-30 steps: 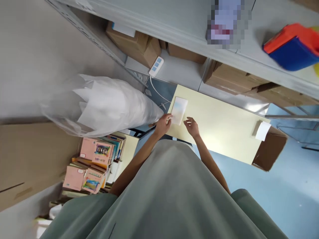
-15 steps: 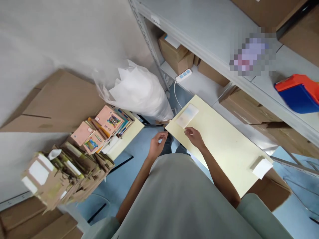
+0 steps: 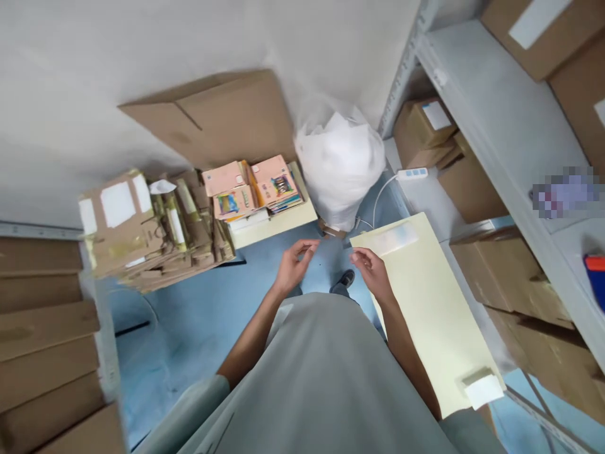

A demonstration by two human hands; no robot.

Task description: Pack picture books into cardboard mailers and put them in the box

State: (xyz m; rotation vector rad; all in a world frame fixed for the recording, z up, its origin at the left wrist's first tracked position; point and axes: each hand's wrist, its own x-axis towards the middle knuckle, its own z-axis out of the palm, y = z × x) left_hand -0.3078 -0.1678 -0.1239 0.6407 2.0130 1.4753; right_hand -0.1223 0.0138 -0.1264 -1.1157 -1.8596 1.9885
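My left hand hangs in the air over the blue floor, fingers stretched to the right with a gap above the thumb. Nothing shows in it. My right hand is opposite, by the near left edge of the pale yellow table. Its fingers are loosely bent and apart from the thumb, with no object visible between them. Just beyond it, a thin, pale translucent packet lies flat on the table's far end. At the table's near end sits a small box with a white flap.
Pink-covered booklets and flattened cardboard are stacked at left. A large white plastic bag stands by the wall. Metal shelving with cartons lines the right, with a power strip low down.
My view has swung left, so the booklets and bag sit nearer the middle. My right hand has shifted from over the table to its edge; both hands stay raised and without any visible object.
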